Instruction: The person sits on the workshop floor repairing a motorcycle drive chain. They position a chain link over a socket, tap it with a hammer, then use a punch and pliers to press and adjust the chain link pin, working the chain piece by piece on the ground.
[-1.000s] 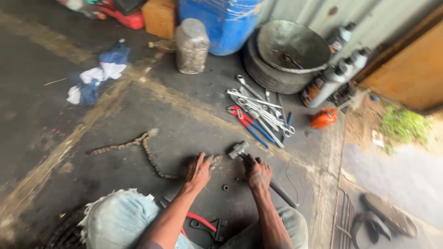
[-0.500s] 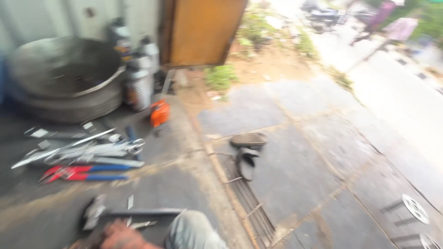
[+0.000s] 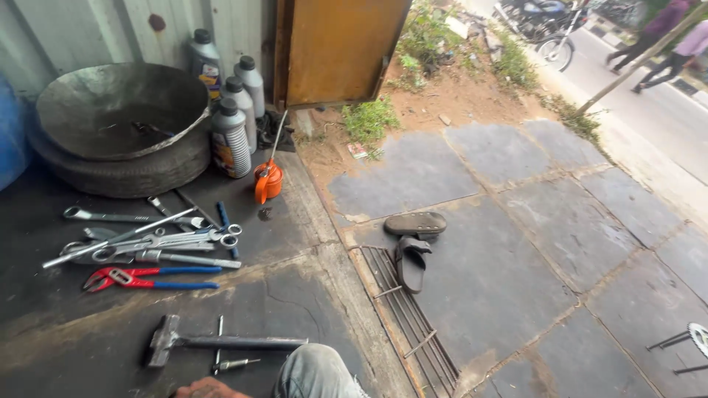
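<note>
One hand (image 3: 210,388) shows only as a sliver at the bottom edge, about 6 o'clock; which hand it is, and whether its grip is wide, narrow or closed on something, I cannot tell, and the other hand is out of view. Nearest to it, just toward 12 o'clock, lies the dark steel hammer with a long metal handle (image 3: 221,342) flat on the stained concrete floor (image 3: 66,354), head at 9 o'clock, handle running to 3 o'clock. It looks heavy at the head, stiff, and likely greasy, so the far end of the handle is the place to take it, firmly. Two thin metal punches or bolts (image 3: 234,362) lie touching or just beside the handle; light, apt to roll. A knee in worn blue denim (image 3: 317,372) sits at 3 o'clock of the hand. Farther toward 11 o'clock are red-and-blue-handled pliers (image 3: 147,278), then a heap of steel spanners (image 3: 147,239). Beyond, an orange oil can with a long spout (image 3: 268,179) and grey plastic bottles (image 3: 232,140).
</note>
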